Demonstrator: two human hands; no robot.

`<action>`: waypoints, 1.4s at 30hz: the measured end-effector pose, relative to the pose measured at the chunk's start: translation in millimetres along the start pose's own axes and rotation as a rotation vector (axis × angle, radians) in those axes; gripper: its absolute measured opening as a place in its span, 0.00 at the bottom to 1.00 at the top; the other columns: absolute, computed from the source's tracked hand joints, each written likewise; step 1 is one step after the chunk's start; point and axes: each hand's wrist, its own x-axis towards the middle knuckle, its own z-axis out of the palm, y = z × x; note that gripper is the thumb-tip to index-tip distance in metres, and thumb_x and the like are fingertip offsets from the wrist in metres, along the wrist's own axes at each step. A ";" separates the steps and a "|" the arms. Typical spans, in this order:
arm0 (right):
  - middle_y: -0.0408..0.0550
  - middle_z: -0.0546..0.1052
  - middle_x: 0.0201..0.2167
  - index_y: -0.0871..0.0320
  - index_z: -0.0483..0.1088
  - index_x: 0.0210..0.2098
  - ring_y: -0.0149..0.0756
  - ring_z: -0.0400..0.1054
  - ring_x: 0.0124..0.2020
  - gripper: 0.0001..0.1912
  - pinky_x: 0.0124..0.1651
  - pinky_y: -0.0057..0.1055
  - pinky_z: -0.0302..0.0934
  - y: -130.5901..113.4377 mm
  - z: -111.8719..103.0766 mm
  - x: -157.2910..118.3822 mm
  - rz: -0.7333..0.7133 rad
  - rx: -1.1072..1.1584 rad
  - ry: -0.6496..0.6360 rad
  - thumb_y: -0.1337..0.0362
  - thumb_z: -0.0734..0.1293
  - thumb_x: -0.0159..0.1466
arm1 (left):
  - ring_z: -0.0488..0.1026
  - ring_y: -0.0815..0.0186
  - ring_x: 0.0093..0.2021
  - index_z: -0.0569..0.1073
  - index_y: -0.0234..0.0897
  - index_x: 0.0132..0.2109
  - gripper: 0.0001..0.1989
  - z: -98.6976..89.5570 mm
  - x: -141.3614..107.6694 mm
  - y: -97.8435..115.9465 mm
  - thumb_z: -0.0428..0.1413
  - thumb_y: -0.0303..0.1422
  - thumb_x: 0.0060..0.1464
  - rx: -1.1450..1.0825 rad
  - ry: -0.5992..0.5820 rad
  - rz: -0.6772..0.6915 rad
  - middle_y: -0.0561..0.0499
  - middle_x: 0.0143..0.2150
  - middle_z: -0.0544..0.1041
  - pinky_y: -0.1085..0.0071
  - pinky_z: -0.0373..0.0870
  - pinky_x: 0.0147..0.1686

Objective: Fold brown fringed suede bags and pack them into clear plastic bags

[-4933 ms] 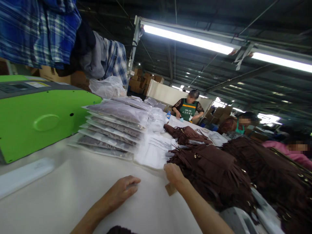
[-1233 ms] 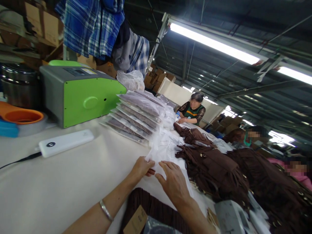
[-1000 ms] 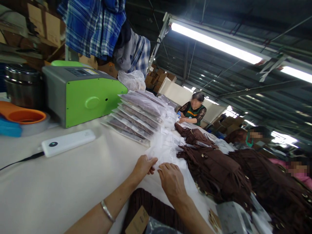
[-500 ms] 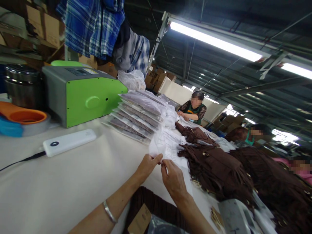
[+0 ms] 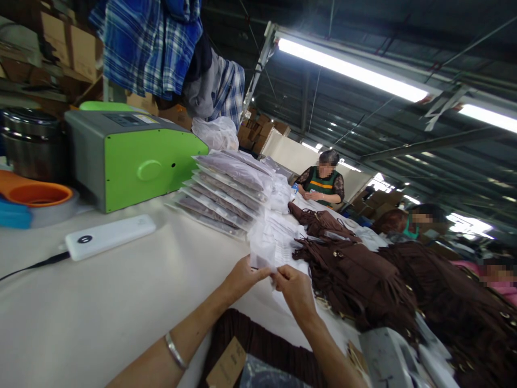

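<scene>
Between both hands is a thin white, see-through sheet [image 5: 262, 252], perhaps plastic or paper; I cannot tell which. My left hand [image 5: 243, 280] pinches its near left side, thumb reaching toward the right hand. My right hand [image 5: 294, 288] grips the near right corner with curled fingers. Below my forearms lies a dark brown pleated item [image 5: 262, 337], partly hidden, with a kraft-paper tag [image 5: 226, 362] and a clear packet [image 5: 269, 372] on it. Just beyond the hands lie printed white papers or bags [image 5: 280, 237].
A pile of bagged flat items [image 5: 222, 196] stands ahead, beside a green-and-grey machine [image 5: 153, 167]. Brown fringed bags [image 5: 359, 269] cover the right side. A white power bank [image 5: 111, 237], a tape roll [image 5: 44, 196] and a steel canister [image 5: 32, 143] sit left. A co-worker [image 5: 323, 180] works opposite.
My left hand has opened out along the sheet, and my right hand has shifted slightly right. More of the sheet shows between them. The co-worker opposite has straightened up.
</scene>
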 end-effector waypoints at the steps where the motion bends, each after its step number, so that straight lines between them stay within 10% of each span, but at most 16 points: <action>1: 0.40 0.71 0.16 0.56 0.69 0.20 0.32 0.66 0.21 0.13 0.27 0.26 0.54 2.1 0.4 0.7 0.007 -0.007 -0.002 0.58 0.64 0.58 | 0.73 0.61 0.36 0.74 0.32 0.37 0.16 0.8 -0.4 -0.7 0.60 0.42 0.48 0.005 -0.026 0.001 0.49 0.34 0.77 0.69 0.67 0.37; 15: 0.34 0.60 0.16 0.55 0.60 0.20 0.27 0.53 0.21 0.14 0.25 0.25 0.44 -1.6 7.0 8.9 -0.102 -0.048 -0.134 0.60 0.70 0.50 | 0.67 0.66 0.30 0.70 0.34 0.29 0.13 -3.6 0.1 0.5 0.51 0.40 0.54 0.139 -0.057 0.014 0.54 0.26 0.69 0.72 0.63 0.31; 24: 0.41 0.70 0.22 0.54 0.59 0.26 0.35 0.64 0.24 0.12 0.27 0.29 0.56 21.2 -30.6 38.6 0.017 0.118 0.304 0.54 0.63 0.57 | 0.72 0.59 0.34 0.71 0.37 0.31 0.04 -13.5 -3.0 -7.5 0.52 0.30 0.49 0.743 0.096 -0.114 0.50 0.30 0.74 0.66 0.65 0.38; 27: 0.44 0.72 0.28 0.54 0.62 0.32 0.37 0.67 0.30 0.06 0.34 0.30 0.58 16.4 -29.0 38.7 -0.041 0.030 0.354 0.59 0.59 0.62 | 0.73 0.54 0.44 0.72 0.34 0.43 0.16 -14.5 -8.3 4.4 0.50 0.24 0.46 0.835 0.133 -0.125 0.42 0.42 0.76 0.60 0.65 0.46; 33: 0.46 0.75 0.36 0.55 0.66 0.39 0.34 0.70 0.33 0.05 0.34 0.27 0.55 -9.3 -18.5 26.9 -0.286 -0.508 0.111 0.68 0.60 0.65 | 0.47 0.49 0.68 0.49 0.39 0.67 0.43 3.4 -17.3 53.2 0.57 0.30 0.45 1.013 0.258 0.392 0.40 0.69 0.51 0.51 0.47 0.63; 42: 0.46 0.77 0.39 0.54 0.68 0.39 0.40 0.73 0.42 0.07 0.36 0.29 0.61 -43.0 -17.7 -5.2 -0.263 -0.802 -0.070 0.65 0.67 0.60 | 0.72 0.56 0.41 0.70 0.35 0.42 0.12 16.4 -16.4 43.6 0.44 0.22 0.58 1.342 0.075 0.238 0.43 0.37 0.76 0.62 0.66 0.43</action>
